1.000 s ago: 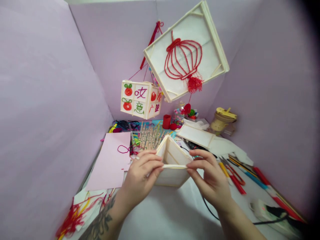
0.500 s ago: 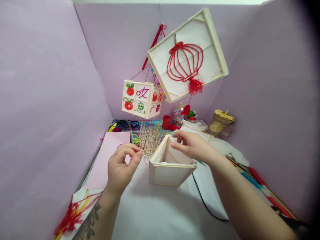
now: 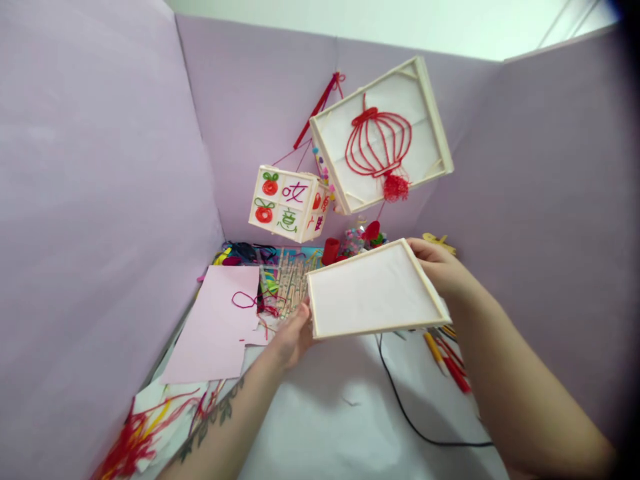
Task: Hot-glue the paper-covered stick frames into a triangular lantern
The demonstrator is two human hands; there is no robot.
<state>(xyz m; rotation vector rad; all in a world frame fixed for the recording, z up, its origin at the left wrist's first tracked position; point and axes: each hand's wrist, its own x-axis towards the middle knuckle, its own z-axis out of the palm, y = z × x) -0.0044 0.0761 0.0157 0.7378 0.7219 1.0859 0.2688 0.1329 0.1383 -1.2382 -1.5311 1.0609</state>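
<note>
Between my two hands is a lantern frame (image 3: pixel 370 293) of thin pale wood sticks with white panels. It is lifted off the table, with one bare white panel facing me; its inside is hidden. My left hand (image 3: pixel 295 333) grips the lower left edge, thumb along the frame and fingers mostly behind it. At the upper right corner, my right hand (image 3: pixel 440 267) grips the side, its fingertips partly hidden. A looped dark red cord (image 3: pixel 245 299) lies to the left on the pink paper (image 3: pixel 215 333).
A decorated cube lantern (image 3: pixel 280 203) and a tilted lantern with a red design (image 3: pixel 420 153) hang ahead. Bundled sticks (image 3: pixel 293 283) lie behind my hands. A black cable (image 3: pixel 405 413) curves across the white table, near red and yellow pens (image 3: pixel 453 370). Red tassel threads (image 3: pixel 125 447) lie front left.
The lantern frame has been raised from the table and turned so a panel faces me. My left hand has let go of the red cord and taken the frame. The view has shifted upward.
</note>
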